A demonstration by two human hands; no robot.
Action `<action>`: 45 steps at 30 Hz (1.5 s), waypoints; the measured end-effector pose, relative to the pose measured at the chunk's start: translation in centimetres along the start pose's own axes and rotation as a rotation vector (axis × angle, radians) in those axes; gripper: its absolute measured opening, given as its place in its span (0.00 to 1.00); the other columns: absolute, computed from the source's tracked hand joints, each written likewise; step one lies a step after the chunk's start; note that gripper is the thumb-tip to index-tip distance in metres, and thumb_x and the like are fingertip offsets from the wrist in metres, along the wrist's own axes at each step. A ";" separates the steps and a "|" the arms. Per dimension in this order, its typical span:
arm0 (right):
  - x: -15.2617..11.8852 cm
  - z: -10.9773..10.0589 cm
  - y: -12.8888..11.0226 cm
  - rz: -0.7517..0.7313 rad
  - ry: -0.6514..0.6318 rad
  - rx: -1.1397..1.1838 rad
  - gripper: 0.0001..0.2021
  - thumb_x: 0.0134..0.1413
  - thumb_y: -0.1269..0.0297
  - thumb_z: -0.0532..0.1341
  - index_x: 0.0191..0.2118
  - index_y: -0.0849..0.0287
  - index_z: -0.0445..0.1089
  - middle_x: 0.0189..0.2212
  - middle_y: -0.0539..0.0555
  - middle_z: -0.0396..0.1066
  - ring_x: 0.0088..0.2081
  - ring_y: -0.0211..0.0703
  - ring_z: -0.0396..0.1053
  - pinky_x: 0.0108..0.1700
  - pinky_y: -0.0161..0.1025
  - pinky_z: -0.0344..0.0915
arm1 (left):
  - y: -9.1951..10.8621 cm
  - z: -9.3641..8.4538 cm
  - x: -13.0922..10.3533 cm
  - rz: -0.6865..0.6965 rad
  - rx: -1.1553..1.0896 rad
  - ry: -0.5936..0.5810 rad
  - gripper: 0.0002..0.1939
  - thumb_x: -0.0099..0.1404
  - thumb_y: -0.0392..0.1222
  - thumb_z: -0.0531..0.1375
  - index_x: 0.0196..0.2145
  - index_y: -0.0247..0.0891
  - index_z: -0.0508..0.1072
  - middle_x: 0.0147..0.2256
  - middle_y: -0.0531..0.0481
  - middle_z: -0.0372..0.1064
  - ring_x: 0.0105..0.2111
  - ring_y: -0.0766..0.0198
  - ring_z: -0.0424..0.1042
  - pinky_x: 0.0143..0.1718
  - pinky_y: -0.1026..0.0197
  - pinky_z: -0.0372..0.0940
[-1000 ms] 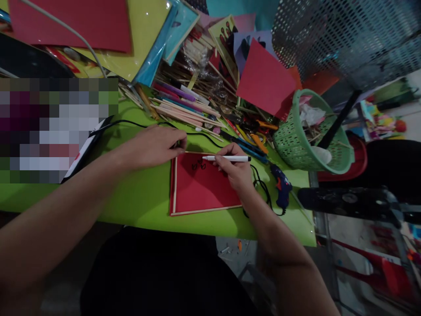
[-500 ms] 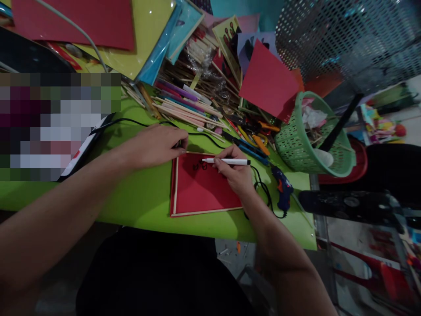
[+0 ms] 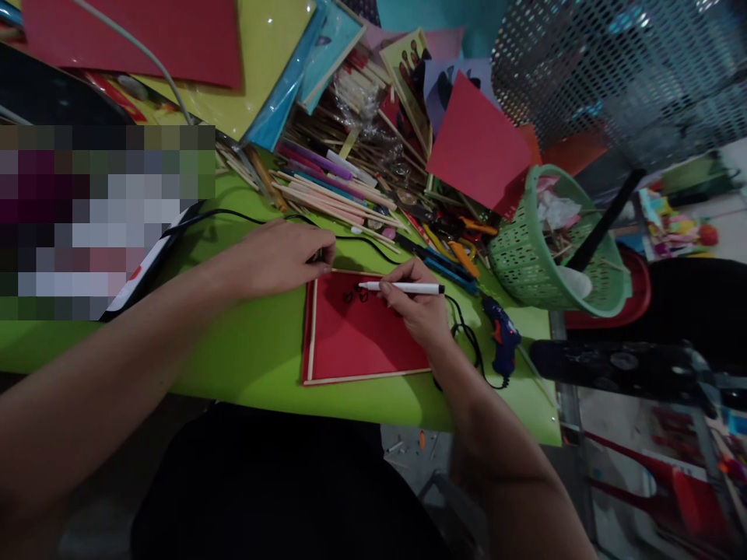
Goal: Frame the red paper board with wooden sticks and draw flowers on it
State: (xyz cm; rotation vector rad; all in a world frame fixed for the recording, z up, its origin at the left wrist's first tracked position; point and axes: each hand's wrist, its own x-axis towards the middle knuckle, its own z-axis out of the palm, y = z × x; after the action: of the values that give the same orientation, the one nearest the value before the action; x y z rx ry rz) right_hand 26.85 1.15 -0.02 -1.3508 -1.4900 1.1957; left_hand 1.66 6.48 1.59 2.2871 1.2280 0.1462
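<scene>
A red card (image 3: 367,334) edged with pale sticks lies on the green table (image 3: 250,342) in front of me. Small black marks show near its top. My right hand (image 3: 417,299) is closed round a white marker (image 3: 417,288) with a black end, its tip at the marks. At the card's top left corner rests my left hand (image 3: 285,253), fingers curled; what they hold, if anything, is hidden.
Loose sticks (image 3: 338,198) and pens lie behind the card. On the right are a glue gun (image 3: 503,334) with a black cable and a green basket (image 3: 513,253) holding scraps. A red sheet (image 3: 478,148) leans behind.
The view has shifted very slightly. Both hands, the marker and the card look the same as before.
</scene>
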 end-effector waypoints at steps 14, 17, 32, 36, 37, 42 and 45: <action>0.0 -0.8 0.7 0.025 0.021 0.096 0.13 0.52 0.54 0.72 0.37 0.53 0.72 0.28 0.48 0.76 0.25 0.36 0.66 0.26 0.34 0.60 | 1.5 -0.2 -2.8 0.004 0.300 0.131 0.15 0.76 0.39 0.48 0.51 0.33 0.70 0.51 0.38 0.70 0.50 0.51 0.68 0.53 0.50 0.61; 0.0 -0.9 0.7 0.011 0.009 0.124 0.12 0.52 0.54 0.72 0.38 0.53 0.73 0.29 0.48 0.76 0.26 0.36 0.67 0.26 0.34 0.61 | 2.0 0.5 -4.2 -0.030 0.378 0.257 0.18 0.78 0.39 0.45 0.56 0.34 0.69 0.58 0.36 0.69 0.56 0.45 0.67 0.56 0.44 0.62; -0.2 -0.4 0.2 -0.014 0.021 0.026 0.11 0.54 0.56 0.70 0.33 0.54 0.70 0.27 0.47 0.72 0.25 0.36 0.64 0.27 0.35 0.58 | 4.5 8.1 -11.4 0.134 -0.027 0.361 0.21 0.76 0.46 0.55 0.64 0.54 0.70 0.59 0.55 0.75 0.59 0.52 0.72 0.63 0.41 0.58; -0.2 -0.4 0.3 -0.003 0.009 -0.023 0.11 0.54 0.56 0.70 0.33 0.54 0.70 0.26 0.47 0.72 0.26 0.36 0.64 0.27 0.35 0.58 | 4.5 7.8 -11.2 0.115 -0.049 0.355 0.20 0.75 0.47 0.56 0.62 0.54 0.72 0.58 0.54 0.76 0.58 0.52 0.72 0.63 0.41 0.60; -0.2 -0.4 0.4 -0.002 0.008 -0.027 0.11 0.53 0.55 0.70 0.33 0.54 0.71 0.26 0.48 0.71 0.26 0.37 0.64 0.28 0.35 0.58 | 4.4 7.8 -11.2 0.113 -0.051 0.350 0.20 0.75 0.47 0.56 0.62 0.54 0.72 0.58 0.54 0.76 0.58 0.52 0.72 0.63 0.41 0.59; -0.2 -0.4 0.4 0.003 -0.001 -0.028 0.11 0.54 0.55 0.70 0.33 0.54 0.71 0.26 0.48 0.72 0.26 0.37 0.64 0.28 0.35 0.60 | 4.2 7.8 -11.2 0.128 -0.047 0.349 0.20 0.76 0.46 0.55 0.62 0.53 0.72 0.59 0.56 0.75 0.58 0.52 0.72 0.62 0.41 0.58; -0.3 -0.4 0.4 -0.003 -0.005 -0.025 0.10 0.55 0.56 0.70 0.33 0.54 0.71 0.27 0.48 0.73 0.26 0.37 0.65 0.28 0.35 0.60 | 4.2 7.8 -11.1 0.129 -0.048 0.339 0.19 0.76 0.47 0.54 0.62 0.52 0.72 0.59 0.56 0.75 0.58 0.52 0.71 0.61 0.42 0.56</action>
State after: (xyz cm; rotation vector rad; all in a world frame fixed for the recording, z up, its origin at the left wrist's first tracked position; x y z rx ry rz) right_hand 27.36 0.93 -0.30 -1.3623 -1.5149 1.1831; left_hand 0.95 -7.43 -1.24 2.3637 1.2195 0.6261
